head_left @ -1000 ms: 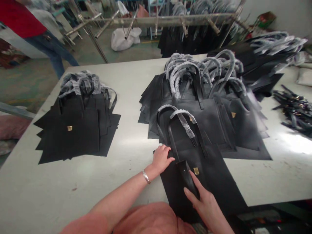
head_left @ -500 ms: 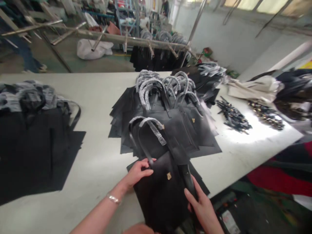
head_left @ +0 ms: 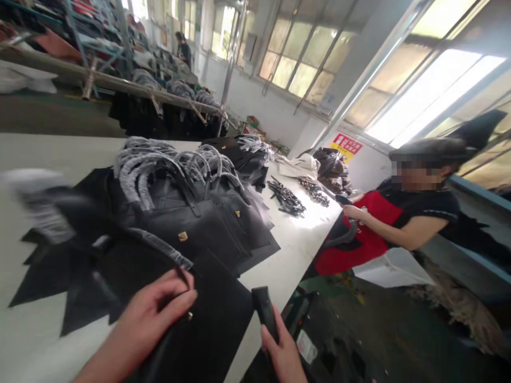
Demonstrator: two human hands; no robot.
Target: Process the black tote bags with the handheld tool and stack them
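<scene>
My left hand (head_left: pixel 159 308) pinches the dark handle (head_left: pixel 159 247) of a black bag, its upper part wrapped in clear plastic. Below and beside that hand lies the black bag panel (head_left: pixel 217 308), with a small gold-coloured fitting (head_left: pixel 190 316). My right hand (head_left: pixel 283 343) is closed around a flat, oblong black piece (head_left: pixel 264 306), whose kind I cannot make out; it sticks up past the fingers near the table edge. Just beyond, a pile of black bags (head_left: pixel 215 223) with plastic-wrapped handles covers the table. A blurred wrapped handle (head_left: pixel 43 207) shows at the left.
Bundles of black straps (head_left: pixel 285 197) and metal-fitted pieces (head_left: pixel 314 192) lie on the white table (head_left: pixel 263 276) toward the back right. A co-worker (head_left: pixel 419 213) in a red apron sits at the right, handling a dark piece. A metal rail (head_left: pixel 112 80) runs behind the table.
The view has swung right and up, bringing the co-worker and windows into sight. My left hand now pinches the handle; my right hand still holds the black piece, now apart from the bag panel.
</scene>
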